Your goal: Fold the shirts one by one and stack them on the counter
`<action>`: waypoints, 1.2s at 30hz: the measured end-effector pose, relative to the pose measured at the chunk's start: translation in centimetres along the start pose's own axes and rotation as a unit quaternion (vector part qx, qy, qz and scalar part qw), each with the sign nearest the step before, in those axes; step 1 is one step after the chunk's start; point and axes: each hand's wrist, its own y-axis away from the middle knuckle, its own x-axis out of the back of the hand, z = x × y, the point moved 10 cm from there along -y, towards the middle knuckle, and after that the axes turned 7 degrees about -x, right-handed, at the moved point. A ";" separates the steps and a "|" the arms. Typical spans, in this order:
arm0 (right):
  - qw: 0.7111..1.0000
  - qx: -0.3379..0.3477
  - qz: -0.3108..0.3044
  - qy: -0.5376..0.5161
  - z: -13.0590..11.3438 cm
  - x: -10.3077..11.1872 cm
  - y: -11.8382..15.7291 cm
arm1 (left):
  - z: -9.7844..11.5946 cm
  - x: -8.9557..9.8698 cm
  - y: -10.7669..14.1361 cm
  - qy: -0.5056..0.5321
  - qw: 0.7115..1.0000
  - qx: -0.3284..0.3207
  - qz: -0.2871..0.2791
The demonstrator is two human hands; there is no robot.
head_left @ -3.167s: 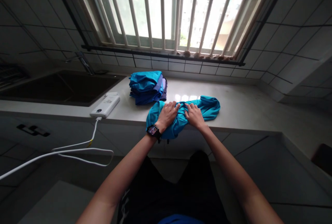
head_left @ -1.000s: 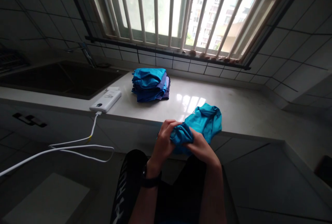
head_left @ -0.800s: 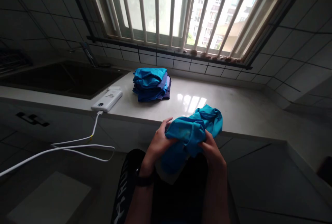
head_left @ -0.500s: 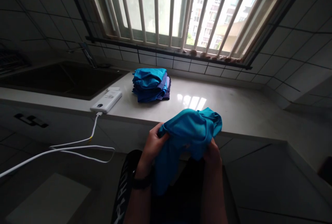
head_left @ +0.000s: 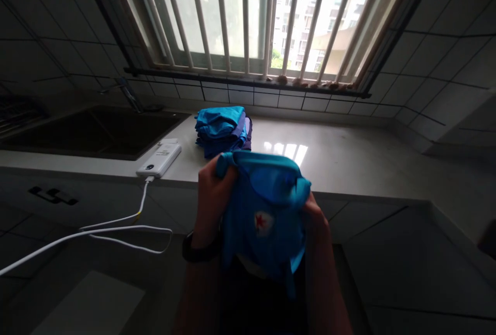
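Observation:
A bright blue cloth garment (head_left: 256, 244) hangs between my two hands above the counter's front edge. A white patch with a red star-like mark shows on its front, and a narrow strip dangles from its lower edge. My left hand (head_left: 215, 195) is closed on its upper left corner. My right hand (head_left: 315, 216) grips the right side, its fingertips partly hidden by the fabric. Beyond the garment, a stack of folded blue and purple cloths (head_left: 221, 129) lies on the counter. Whether the garment is an apron or a vest I cannot tell.
The pale countertop (head_left: 349, 162) runs below a barred window (head_left: 248, 25). Left of the stack lies a white power bank (head_left: 159, 160) with a white cable (head_left: 116, 229) hanging off the edge. Farther left are a dark sink (head_left: 89, 131) and faucet (head_left: 129, 96).
My hands have raised and spread the garment, turning it so its upper edge is stretched and the patch shows. My left hand has moved up and left. The view has shifted slightly.

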 end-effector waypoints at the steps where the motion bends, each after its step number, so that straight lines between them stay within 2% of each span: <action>1: 1.000 0.011 0.012 -0.022 -1.1 0.7 -0.8 | 0.0 0.6 -1.4 -0.025 0.999 -0.014 0.038; 4: 0.993 0.058 0.100 -0.036 -4.6 4.3 -2.7 | 0.2 1.1 -5.3 -0.077 0.992 -0.065 0.070; 7: 0.969 0.108 0.204 0.087 -7.9 8.4 -4.0 | 0.7 1.0 -8.3 -0.114 0.986 -0.108 0.056; 10: 0.928 0.148 0.276 0.203 -11.5 11.6 -6.1 | 1.9 0.2 -11.7 -0.177 0.972 -0.149 0.041; 12: 0.904 0.162 0.278 0.281 -13.9 12.6 -8.8 | 2.5 -1.1 -14.5 -0.249 0.954 -0.165 0.028; 14: 0.879 0.148 0.272 0.362 -15.6 13.2 -12.0 | 2.2 -3.6 -17.3 -0.328 0.929 -0.168 -0.020; 16: 0.849 0.109 0.301 0.421 -16.2 13.9 -14.5 | 1.6 -6.2 -18.7 -0.393 0.902 -0.175 -0.045; 18: 0.823 0.064 0.345 0.446 -15.5 14.1 -15.3 | 0.5 -8.3 -18.1 -0.427 0.886 -0.177 -0.033; 19: 0.819 0.049 0.349 0.453 -14.5 13.4 -15.3 | -0.5 -9.6 -17.0 -0.428 0.886 -0.172 -0.041; 20: 0.822 0.035 0.335 0.460 -13.1 12.2 -15.1 | -2.1 -11.2 -15.5 -0.431 0.886 -0.152 -0.074; 21: 0.832 0.034 0.281 0.477 -11.3 10.2 -14.9 | -4.2 -13.8 -13.4 -0.441 0.870 -0.145 -0.167; 23: 0.845 0.014 0.114 0.523 -6.2 5.3 -14.2 | -7.5 -16.9 -9.0 -0.435 0.854 -0.142 -0.249; 24: 0.840 -0.025 0.056 0.540 -3.4 3.8 -13.5 | -9.2 -18.0 -7.0 -0.431 0.845 -0.139 -0.286; 25: 0.836 -0.043 0.041 0.545 -1.5 3.1 -12.8 | -11.0 -19.3 -5.0 -0.429 0.822 -0.140 -0.346; 27: 0.822 -0.087 0.030 0.561 1.4 3.0 -11.9 | -13.5 -20.2 -2.6 -0.430 0.798 -0.152 -0.394; 30: 0.799 -0.133 0.015 0.586 3.6 4.1 -11.8 | -16.2 -20.3 -1.9 -0.433 0.776 -0.147 -0.435; 33: 0.776 -0.150 0.002 0.612 4.0 4.9 -12.4 | -17.6 -20.6 -2.2 -0.431 0.754 -0.142 -0.475; 36: 0.763 -0.136 0.038 0.631 2.7 5.1 -13.4 | -18.2 -21.4 -3.0 -0.424 0.740 -0.151 -0.500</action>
